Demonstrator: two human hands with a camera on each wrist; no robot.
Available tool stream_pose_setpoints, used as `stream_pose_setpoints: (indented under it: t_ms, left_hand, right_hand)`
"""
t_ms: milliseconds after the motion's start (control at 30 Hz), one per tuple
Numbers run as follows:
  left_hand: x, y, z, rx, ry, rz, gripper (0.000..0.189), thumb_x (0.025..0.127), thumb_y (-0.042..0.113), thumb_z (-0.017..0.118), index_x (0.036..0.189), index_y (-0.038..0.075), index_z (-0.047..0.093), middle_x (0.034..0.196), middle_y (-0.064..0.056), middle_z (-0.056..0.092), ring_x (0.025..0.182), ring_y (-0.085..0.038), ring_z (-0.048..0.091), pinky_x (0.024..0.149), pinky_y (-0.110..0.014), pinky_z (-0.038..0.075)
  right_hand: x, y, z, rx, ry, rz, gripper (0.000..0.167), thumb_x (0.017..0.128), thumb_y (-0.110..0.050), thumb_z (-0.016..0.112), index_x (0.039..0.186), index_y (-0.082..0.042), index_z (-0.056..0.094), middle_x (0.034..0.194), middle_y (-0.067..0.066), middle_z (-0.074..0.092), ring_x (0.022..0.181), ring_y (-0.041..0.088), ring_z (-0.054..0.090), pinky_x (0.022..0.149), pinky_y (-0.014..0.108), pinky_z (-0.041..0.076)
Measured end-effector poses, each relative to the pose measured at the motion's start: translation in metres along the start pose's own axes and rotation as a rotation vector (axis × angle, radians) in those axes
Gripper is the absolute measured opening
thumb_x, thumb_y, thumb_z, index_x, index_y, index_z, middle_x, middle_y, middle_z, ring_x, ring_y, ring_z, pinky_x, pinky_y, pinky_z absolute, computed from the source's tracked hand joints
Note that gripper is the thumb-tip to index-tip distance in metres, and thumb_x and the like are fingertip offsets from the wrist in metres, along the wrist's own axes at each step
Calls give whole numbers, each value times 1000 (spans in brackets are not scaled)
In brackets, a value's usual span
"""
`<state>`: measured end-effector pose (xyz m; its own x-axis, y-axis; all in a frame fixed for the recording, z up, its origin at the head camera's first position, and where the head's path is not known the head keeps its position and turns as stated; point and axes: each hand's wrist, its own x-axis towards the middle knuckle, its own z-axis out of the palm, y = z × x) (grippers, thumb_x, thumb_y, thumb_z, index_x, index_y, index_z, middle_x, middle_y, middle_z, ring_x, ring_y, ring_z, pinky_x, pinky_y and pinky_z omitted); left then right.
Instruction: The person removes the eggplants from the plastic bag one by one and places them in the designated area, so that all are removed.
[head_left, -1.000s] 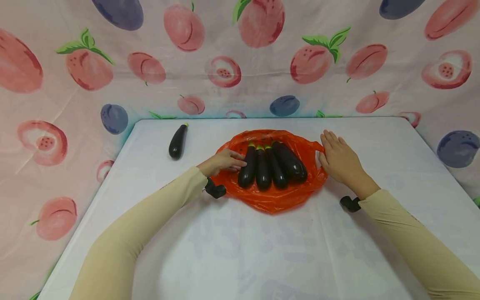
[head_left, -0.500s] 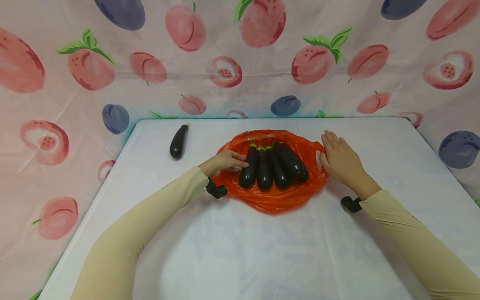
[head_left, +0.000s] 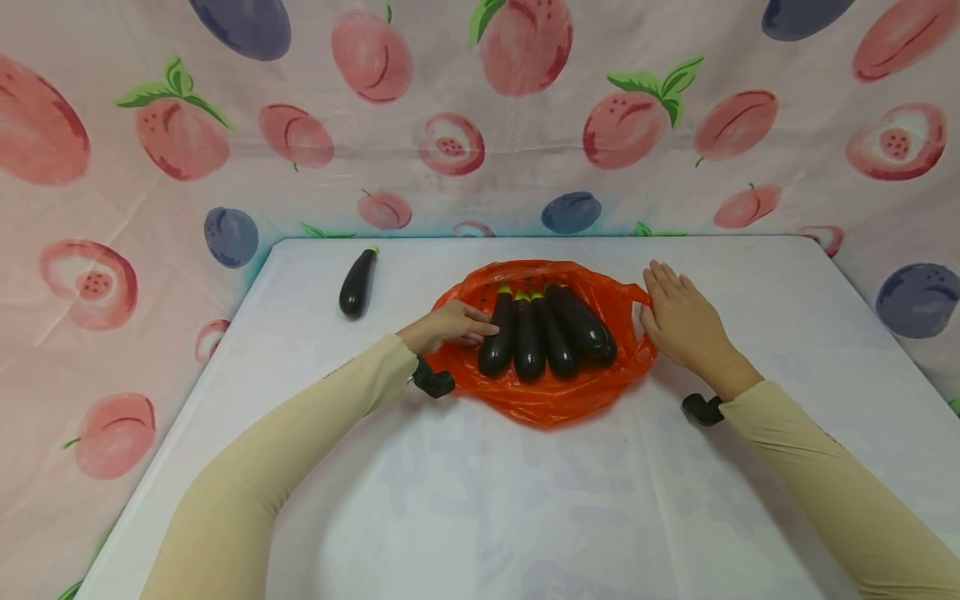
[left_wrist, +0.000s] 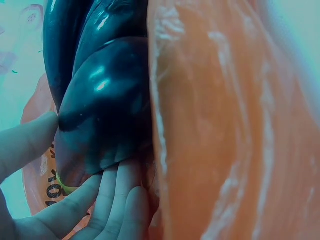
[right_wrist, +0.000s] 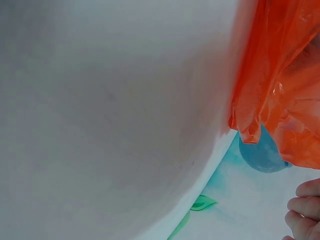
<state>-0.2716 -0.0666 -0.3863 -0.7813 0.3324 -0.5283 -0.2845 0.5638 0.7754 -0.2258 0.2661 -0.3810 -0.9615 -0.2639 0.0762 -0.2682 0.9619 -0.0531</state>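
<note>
In the head view, an orange-red plastic bag (head_left: pixel 543 408) lies spread on the table with several dark eggplants (head_left: pixel 528 354) on it, side by side, green caps facing away. My left hand (head_left: pixel 448 325) reaches over the bag's left edge. Its fingers touch the leftmost eggplant (head_left: pixel 493 350); in the left wrist view the thumb and fingers (left_wrist: pixel 80 200) lie against that eggplant (left_wrist: pixel 107 100) without closing round it. My right hand (head_left: pixel 684 323) lies with straight fingers beside the bag's right handle, its thumb side touching the handle.
One separate eggplant (head_left: pixel 357 283) lies on the white table (head_left: pixel 465 517) toward the back left. A fruit-printed cloth (head_left: pixel 510 183) hangs behind the table's far edge and along its left side. Dark wrist-worn devices (head_left: pixel 432 380) sit under both wrists.
</note>
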Motion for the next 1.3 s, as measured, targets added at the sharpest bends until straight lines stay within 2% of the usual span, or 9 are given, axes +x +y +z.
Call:
stream_pose_setpoints:
  t_ms: [333,700,933,1300]
  left_hand:
    - [0,2,1,-5,6,-36,54,88,26,66,134,3,50,133,-12,55,114,-24,59,102,-33,47]
    - [2,-1,2,-15,3,-23,53,88,26,67,134,4,51,132,-13,56,112,-25,59,101,-33,47]
    - [1,-3,3,-14,-4,-13,54,89,27,66,134,4,49,133,-13,53,112,-25,59,101,-34,48]
    - [0,-2,3,-22,1,-12,55,89,26,66,134,2,48,133,-14,53,109,-25,59,100,-33,49]
  right_hand:
    - [0,1,-1,5,23,-14,58,96,-21,41,140,14,28,148,32,25,138,45,24,115,56,18]
    - [1,-1,-6,11,-5,5,60,96,-23,42,142,13,25,150,31,23,140,43,20,116,56,16]
    - [0,-3,-6,5,20,-6,59,97,-23,40,142,13,26,149,31,25,139,44,22,115,57,18]
    - [0,-8,-14,15,6,2,59,97,-22,40,142,12,25,150,30,23,140,43,21,116,56,17]
